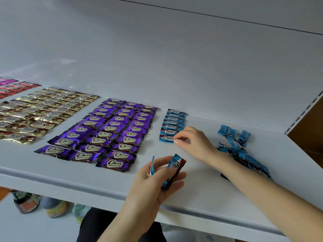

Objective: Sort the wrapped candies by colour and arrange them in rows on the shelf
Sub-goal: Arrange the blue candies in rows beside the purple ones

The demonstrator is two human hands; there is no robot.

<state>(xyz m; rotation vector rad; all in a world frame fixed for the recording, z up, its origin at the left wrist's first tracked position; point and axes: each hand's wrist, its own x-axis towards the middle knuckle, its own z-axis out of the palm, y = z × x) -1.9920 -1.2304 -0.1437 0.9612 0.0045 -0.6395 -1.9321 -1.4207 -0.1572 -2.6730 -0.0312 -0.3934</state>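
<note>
The right hand (194, 142) pinches the end of the nearest blue candy (167, 137), the front piece of the blue row on the shelf (201, 180). The left hand (153, 182) grips held candies (174, 165) above the shelf. A loose pile (244, 154) lies right of the row and purple candies (111, 135) left.

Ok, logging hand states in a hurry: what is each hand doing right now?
Left hand: holds blue candies.
Right hand: pinches the nearest candy of the blue row.
</note>
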